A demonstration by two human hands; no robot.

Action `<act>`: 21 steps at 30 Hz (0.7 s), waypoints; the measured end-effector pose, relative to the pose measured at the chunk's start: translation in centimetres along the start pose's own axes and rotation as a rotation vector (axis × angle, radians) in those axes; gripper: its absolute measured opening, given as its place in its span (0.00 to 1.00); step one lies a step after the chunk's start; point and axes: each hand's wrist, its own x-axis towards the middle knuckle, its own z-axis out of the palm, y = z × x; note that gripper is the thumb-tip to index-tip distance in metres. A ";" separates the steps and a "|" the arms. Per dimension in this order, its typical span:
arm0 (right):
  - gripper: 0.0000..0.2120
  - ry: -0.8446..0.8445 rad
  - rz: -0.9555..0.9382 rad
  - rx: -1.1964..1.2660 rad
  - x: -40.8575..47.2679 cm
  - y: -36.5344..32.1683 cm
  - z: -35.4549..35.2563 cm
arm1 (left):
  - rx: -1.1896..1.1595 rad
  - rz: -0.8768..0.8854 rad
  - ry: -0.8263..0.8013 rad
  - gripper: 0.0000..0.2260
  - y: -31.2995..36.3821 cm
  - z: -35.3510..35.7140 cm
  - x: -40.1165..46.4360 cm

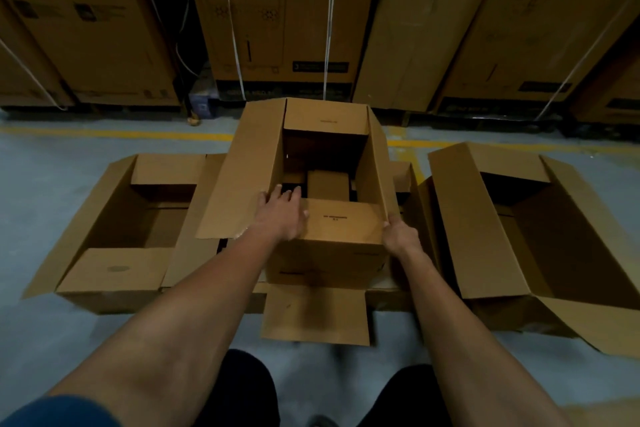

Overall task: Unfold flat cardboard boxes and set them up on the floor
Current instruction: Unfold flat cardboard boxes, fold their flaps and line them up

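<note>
Box point(329, 246) upright, flaps out, smaller carton point(328, 185) inside; left hand point(282, 215) flat on flap, right hand point(398, 236) gripping corner.

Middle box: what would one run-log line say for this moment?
step: setting up middle box | left hand: flat on near flap | right hand: grips right corner | neighbours: open box left, open box right

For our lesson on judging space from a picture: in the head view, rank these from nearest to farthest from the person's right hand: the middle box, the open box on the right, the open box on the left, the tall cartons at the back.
1. Middle box: right hand grips its near right corner.
2. Right open box: just beside.
3. Left open box: across, beyond the left hand.
4. Tall cartons: behind the yellow line.
</note>
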 end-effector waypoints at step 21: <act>0.46 -0.313 0.123 0.363 -1.5 -0.6 -4.5 | -0.323 0.089 -0.637 0.27 2.7 -9.8 -4.3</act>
